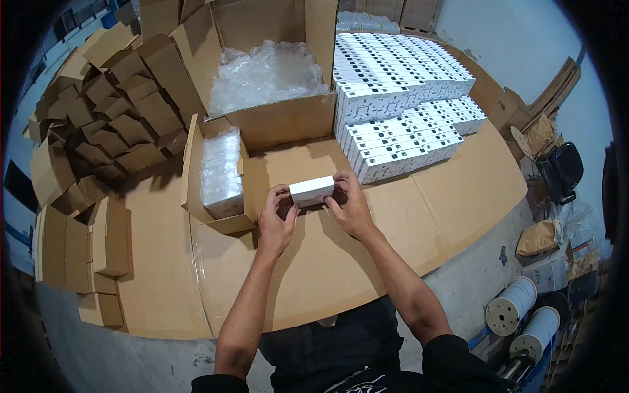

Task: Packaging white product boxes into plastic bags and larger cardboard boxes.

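Grasping 1 small white rectangular carton (312,191) by its opposite ends, the left hand (278,217) and right hand (352,208) held it over the flat brown cardboard table covering (327,281). Near its left stood 1 open brown cardboard box (251,196) of clear-wrapped packs (221,169); beyond, stacked white printed cartons (400,143) stood right.

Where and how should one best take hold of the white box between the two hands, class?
Probably by its two short ends, the left hand coming from the left and the right hand from the right. The white box is oblong and lies roughly crosswise, so its ends face the hands and its top stays uncovered.
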Demonstrator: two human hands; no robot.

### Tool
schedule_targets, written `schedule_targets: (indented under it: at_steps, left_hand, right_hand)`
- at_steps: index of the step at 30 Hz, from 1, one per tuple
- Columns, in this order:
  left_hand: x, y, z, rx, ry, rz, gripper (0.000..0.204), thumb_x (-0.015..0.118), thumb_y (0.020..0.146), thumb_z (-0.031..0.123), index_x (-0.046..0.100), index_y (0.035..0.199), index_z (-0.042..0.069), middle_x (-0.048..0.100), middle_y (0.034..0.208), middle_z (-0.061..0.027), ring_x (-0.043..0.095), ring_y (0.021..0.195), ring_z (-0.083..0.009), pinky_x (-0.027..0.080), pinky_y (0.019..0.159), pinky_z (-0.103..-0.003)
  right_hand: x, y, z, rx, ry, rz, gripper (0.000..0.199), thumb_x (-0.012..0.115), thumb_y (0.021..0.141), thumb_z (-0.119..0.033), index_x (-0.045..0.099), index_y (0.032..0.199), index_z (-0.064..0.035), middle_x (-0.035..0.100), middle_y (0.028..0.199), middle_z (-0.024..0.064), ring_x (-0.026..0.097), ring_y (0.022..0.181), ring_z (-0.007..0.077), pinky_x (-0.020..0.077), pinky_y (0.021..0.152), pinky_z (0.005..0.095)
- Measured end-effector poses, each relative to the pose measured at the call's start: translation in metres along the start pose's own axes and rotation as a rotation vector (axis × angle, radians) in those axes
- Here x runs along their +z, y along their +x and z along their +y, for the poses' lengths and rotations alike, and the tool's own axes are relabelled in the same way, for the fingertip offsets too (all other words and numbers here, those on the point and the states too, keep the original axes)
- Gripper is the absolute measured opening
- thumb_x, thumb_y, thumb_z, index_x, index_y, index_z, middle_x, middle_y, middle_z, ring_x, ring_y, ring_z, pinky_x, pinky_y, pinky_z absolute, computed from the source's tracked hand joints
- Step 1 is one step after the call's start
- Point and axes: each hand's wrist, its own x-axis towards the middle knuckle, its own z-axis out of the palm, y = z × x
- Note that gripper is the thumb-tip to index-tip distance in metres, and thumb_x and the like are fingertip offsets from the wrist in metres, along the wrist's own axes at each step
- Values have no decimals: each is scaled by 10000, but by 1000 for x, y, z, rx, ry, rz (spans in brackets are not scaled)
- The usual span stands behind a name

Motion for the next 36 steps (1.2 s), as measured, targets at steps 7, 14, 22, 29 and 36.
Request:
schedule_targets:
  at_steps: [7,14,22,29,36]
  left_hand:
    - [2,-6,14,42,64,25,534,691,910,22,437,1379,-12,596,1311,-231,602,1241,-312,469,1072,-411]
    - [-4,9,54,212,189,173,492,593,989,172,433,1402,-40,549,1347,-235,528,1296,-345,391,1126,-442]
    - [5,169,139,415,406,397,270,630,943,176,633,1139,-11,647,1169,-195,609,1099,-364,472,984,-432]
    - [-36,350,126,114,654,348,312,634,898,268,690,1114,49,656,1207,-223,598,1159,-434,483,1004,-494]
    - [-79,444,57,-34,868,217,464,486,940,363,642,1310,131,611,1368,-195,559,1279,-423,413,1098,-547]
  right_hand:
    - [-1,-5,-4,-67,-36,-34,630,700,830,33,407,1387,-3,626,1250,249,644,1176,362,514,974,432]
    - [-16,-29,-6,-112,-355,-85,591,667,827,-20,447,1375,6,569,1336,221,538,1244,412,431,1059,487]
    - [-26,-33,-13,-196,-715,-149,451,651,834,-140,566,1257,-9,512,1404,185,440,1344,383,305,1157,509]
    - [-20,-34,-5,-155,-699,-163,500,654,803,-192,570,1252,13,514,1404,188,454,1326,384,298,1146,539]
    - [-16,-40,-10,-149,-770,-109,472,641,821,-233,567,1225,-1,527,1412,161,460,1331,365,308,1127,532]
